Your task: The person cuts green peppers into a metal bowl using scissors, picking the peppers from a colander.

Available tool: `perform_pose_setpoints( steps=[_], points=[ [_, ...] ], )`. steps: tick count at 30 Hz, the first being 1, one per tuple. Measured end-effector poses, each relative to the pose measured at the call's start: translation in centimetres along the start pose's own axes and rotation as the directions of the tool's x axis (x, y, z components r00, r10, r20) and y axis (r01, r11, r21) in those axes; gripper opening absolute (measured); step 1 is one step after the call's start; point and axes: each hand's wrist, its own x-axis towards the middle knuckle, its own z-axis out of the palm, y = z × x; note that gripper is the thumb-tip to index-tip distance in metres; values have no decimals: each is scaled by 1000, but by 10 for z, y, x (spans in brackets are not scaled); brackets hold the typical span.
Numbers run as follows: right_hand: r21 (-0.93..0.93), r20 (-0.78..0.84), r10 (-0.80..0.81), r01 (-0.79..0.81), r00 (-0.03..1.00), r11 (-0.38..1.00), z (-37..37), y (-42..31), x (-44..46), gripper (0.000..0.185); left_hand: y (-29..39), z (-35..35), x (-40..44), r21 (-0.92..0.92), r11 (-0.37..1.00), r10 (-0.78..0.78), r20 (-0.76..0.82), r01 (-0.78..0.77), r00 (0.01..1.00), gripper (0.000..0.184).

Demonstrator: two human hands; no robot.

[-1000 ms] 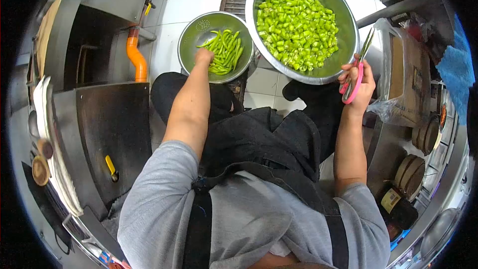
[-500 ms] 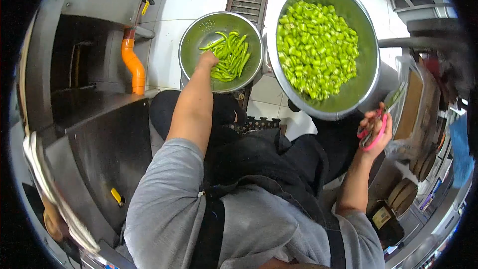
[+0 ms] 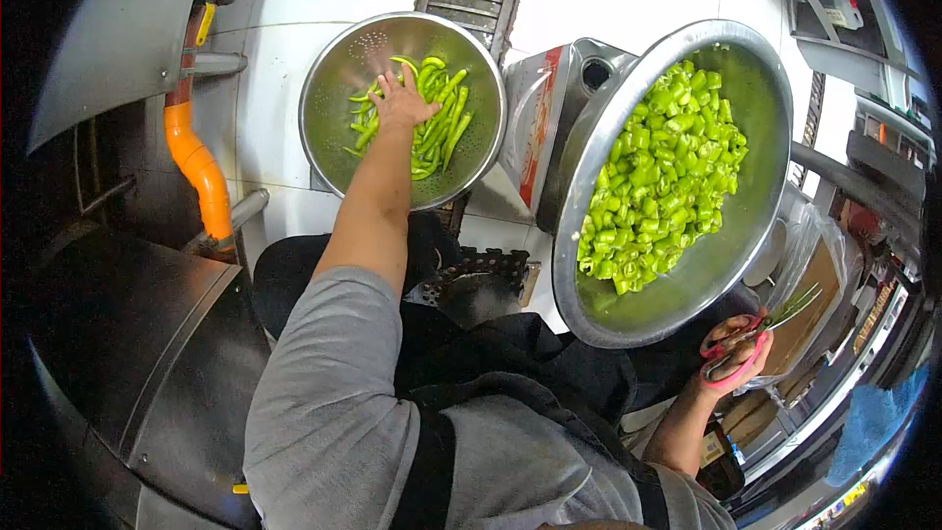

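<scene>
Head view has the left hand point(image 3: 400, 106) right in among the whole green chili peppers point(image 3: 451, 128), palm down, fingers fanned out wide. It's touching them for sure, but I honestly can't tell if anything's tucked under that palm. The peppers are all in the perforated steel colander point(image 3: 334, 69), and most of the pile sits just to the right of that hand, with a smaller bunch on its left. The ones on the right mostly lean up and rightward, so their long axis runs roughly along the forearm instead of across it. Left hand's easily the nearer of the 2. The right hand point(image 3: 731, 358) is well apart, over past the big steel bowl point(image 3: 721, 245) of cut green pepper pieces point(image 3: 667, 177), with its fingers wrapped round pink-handled scissors point(image 3: 767, 324), blades pointing up and away to the right. There's a metal tin point(image 3: 538, 128) standing between colander and bowl, too. Compared with 0.5 s ago, that left hand was bunched up at the pile's left edge; now it's spread, with peppers on both sides. The bowl shows further right and lower as well, but the whole view has swung, so I can't say the bowl itself moved. Scissors haven't left the right hand.
</scene>
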Motion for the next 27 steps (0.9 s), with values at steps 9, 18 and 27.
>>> perform_pose_setpoints(
  steps=[9,18,27],
  points=[
    [43,-49,-2,4,999,999,-7,9,1,63,8,-1,-11,-21,1000,16,151,-13,988,102],
    [26,-43,20,-19,999,999,-5,5,1,67,5,19,-8,-133,991,48,128,-31,991,95],
    [0,-73,19,-19,997,1000,5,-1,0,72,8,29,-27,-76,997,7,-2,-7,1000,79]
  ],
)
